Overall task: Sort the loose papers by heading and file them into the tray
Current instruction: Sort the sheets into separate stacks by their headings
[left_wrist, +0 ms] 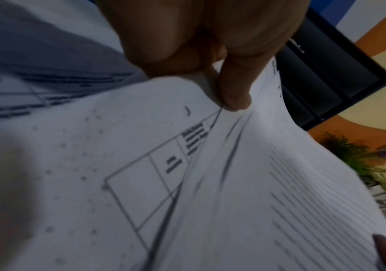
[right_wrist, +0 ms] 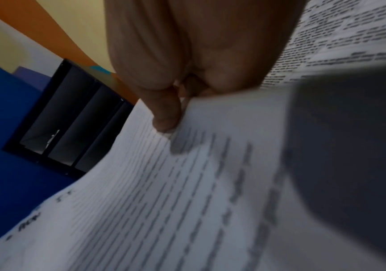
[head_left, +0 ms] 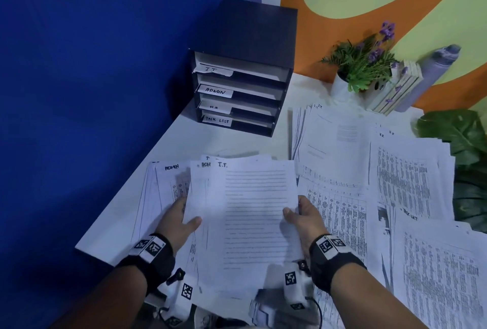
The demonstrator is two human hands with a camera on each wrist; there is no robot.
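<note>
The left hand (head_left: 179, 219) is pinching a white printed sheet headed ADMIN (head_left: 197, 191) while the right hand (head_left: 303, 219) is pinching the white lined sheet headed I.T. (head_left: 253, 210) — both raised before the black four-slot labelled tray (head_left: 245, 83).

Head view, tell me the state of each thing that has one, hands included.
I.T. sheet: held up, on top of the fan.
ADMIN sheet: behind it, in the left hand.
Left hand: pinching the papers.
Right hand: pinching the I.T. sheet.
Tray: upright, four labelled slots.

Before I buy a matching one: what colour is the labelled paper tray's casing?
Black, or very dark; the tray shows best in the head view.
</note>
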